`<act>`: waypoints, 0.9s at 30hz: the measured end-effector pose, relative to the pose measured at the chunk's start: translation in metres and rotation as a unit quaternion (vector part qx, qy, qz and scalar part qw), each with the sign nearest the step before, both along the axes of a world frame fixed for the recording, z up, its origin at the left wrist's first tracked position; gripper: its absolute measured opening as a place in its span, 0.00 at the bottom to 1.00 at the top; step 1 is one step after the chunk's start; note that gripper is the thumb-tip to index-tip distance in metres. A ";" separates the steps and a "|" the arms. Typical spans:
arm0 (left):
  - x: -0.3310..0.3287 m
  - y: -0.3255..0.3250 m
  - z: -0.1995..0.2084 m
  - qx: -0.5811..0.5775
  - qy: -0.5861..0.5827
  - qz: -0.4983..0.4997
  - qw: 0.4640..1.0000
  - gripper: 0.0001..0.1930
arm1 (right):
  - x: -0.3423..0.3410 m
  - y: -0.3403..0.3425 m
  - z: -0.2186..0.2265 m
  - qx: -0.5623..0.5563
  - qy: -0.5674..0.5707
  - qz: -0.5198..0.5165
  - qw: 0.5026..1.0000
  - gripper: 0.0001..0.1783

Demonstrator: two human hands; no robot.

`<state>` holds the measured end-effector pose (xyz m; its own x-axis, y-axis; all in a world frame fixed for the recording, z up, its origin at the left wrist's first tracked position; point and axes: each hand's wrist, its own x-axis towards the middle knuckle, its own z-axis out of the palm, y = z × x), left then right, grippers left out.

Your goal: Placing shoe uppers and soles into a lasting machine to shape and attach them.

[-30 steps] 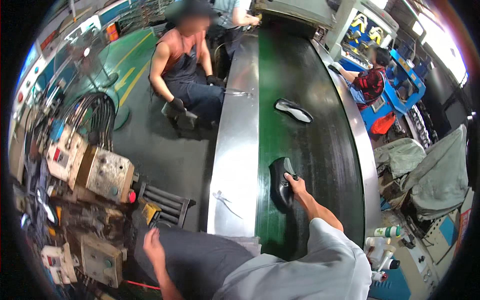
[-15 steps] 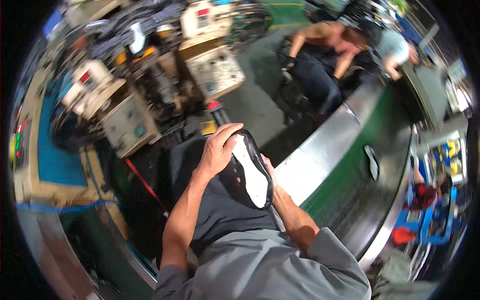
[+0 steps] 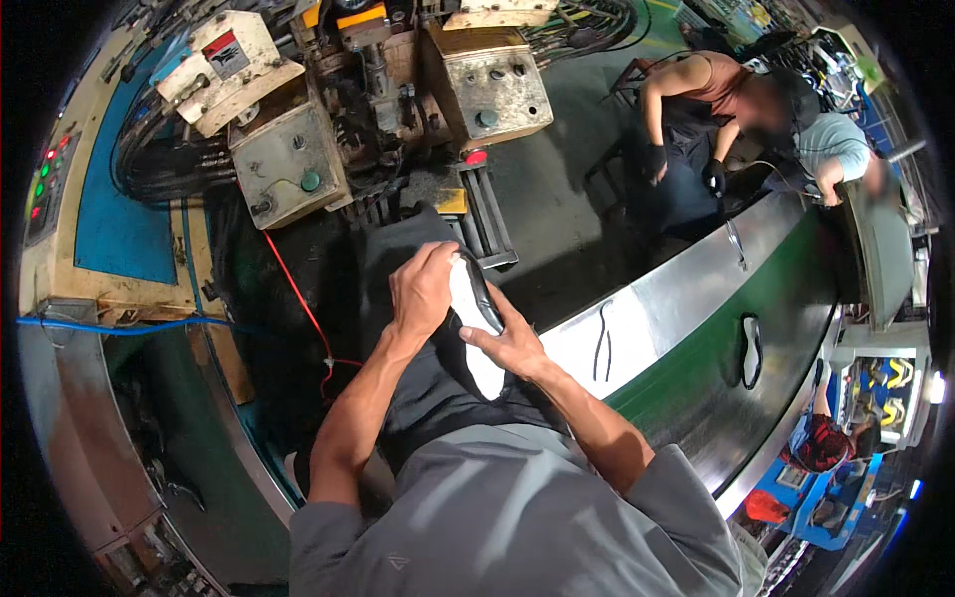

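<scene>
A black shoe upper (image 3: 484, 376) with a white insole facing up lies across my lap, its long side running away from me. My left hand (image 3: 423, 287) is closed around the far end, fingers over the edge. From the right, my right hand (image 3: 509, 341) grips the middle, its thumb pressed across the white insole. The fingers under the upper are hidden.
A grimy machine with two control boxes (image 3: 288, 164) stands ahead. To the right a conveyor with a green belt (image 3: 686, 373) carries another black-and-white shoe upper (image 3: 750, 350). A dark lace (image 3: 603, 340) lies on its metal edge. Two people (image 3: 696, 95) work at the far right.
My right hand has come from beneath the shoe upper's right side to lay its thumb over the insole. The left hand stays at the far end. The view has shifted.
</scene>
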<state>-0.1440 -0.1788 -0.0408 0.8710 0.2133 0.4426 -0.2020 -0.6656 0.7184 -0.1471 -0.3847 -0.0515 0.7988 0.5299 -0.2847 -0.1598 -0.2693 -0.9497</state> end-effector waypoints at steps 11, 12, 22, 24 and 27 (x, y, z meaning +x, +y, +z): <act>-0.001 -0.019 -0.035 -0.213 0.049 0.057 0.974 0.15 | 0.003 0.003 -0.005 -0.016 -0.062 -0.001 0.998 0.50; -0.001 -0.019 -0.035 -0.206 0.064 0.055 0.975 0.16 | 0.004 0.003 -0.005 -0.016 -0.062 -0.003 0.998 0.50; -0.023 -0.050 -0.048 -0.510 0.158 0.002 0.845 0.36 | 0.020 -0.002 -0.005 0.041 0.077 -0.012 0.996 0.50; -0.016 -0.054 -0.058 -0.428 0.129 0.027 0.894 0.33 | 0.027 0.000 0.006 0.034 0.079 0.000 0.996 0.53; -0.008 -0.053 -0.067 -0.445 0.160 0.091 0.876 0.31 | 0.021 0.001 0.030 -0.112 -0.065 -0.006 0.992 0.60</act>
